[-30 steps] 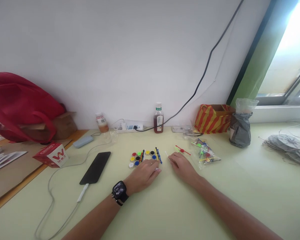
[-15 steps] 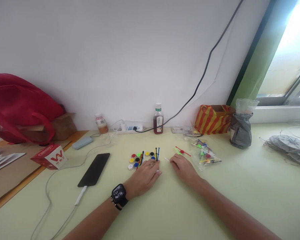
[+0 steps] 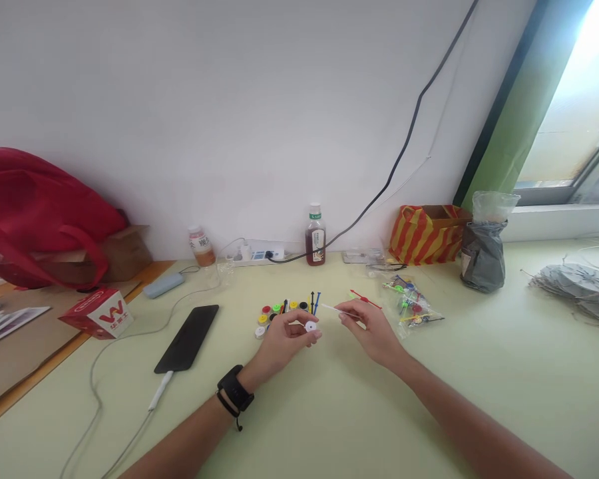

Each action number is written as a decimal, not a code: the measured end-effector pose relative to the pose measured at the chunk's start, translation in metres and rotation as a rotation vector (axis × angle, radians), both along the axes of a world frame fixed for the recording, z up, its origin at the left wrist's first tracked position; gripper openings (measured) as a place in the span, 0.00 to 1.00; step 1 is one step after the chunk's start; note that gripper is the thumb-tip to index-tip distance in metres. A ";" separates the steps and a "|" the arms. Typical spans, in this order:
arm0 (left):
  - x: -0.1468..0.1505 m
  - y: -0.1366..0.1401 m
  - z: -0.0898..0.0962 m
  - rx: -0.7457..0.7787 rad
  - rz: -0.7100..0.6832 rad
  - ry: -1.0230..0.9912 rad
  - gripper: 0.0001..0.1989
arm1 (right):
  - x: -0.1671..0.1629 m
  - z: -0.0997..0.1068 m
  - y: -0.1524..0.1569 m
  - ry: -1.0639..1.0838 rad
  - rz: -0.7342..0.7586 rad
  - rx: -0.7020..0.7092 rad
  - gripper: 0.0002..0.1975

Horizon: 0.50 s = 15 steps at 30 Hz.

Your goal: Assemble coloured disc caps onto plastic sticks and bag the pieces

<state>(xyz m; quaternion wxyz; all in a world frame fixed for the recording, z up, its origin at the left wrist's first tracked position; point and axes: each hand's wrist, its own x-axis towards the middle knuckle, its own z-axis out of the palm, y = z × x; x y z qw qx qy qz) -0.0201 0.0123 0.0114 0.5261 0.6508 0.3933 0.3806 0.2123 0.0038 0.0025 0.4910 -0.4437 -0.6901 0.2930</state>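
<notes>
Pinched between thumb and fingers of my left hand (image 3: 283, 340) is a small white round disc (image 3: 310, 326) with a hole in its middle. My right hand (image 3: 372, 331) grips a thin white arrow-like pointer (image 3: 335, 309), its free end aimed left toward the disc; the two parts are apart. Behind my left hand lie several coloured round discs, among them a yellow disc (image 3: 263, 319) and a white disc (image 3: 260, 332), partly hidden by the fingers. Upright on the picture beside them are a blue arrow pointer (image 3: 318, 303) and a black one. A red pointer (image 3: 362, 297) lies beyond my right hand.
A clear plastic bag (image 3: 413, 306) of coloured parts lies right of my right hand. A black phone (image 3: 187, 339) with a cable lies at left, near a red-white box (image 3: 100, 313). A bottle (image 3: 315, 236) and power strip (image 3: 259, 255) stand by the wall.
My left hand has risen off the table with the white disc turned face toward me. My right hand has lifted the white pointer from the table.
</notes>
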 end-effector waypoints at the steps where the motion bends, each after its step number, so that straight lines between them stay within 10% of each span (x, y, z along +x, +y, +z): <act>1: 0.000 0.000 0.000 -0.009 0.010 -0.022 0.20 | -0.001 0.002 -0.002 0.002 0.001 0.000 0.14; 15: 0.012 -0.008 -0.006 -0.057 -0.031 -0.137 0.26 | -0.022 0.013 -0.035 0.076 0.289 -0.211 0.13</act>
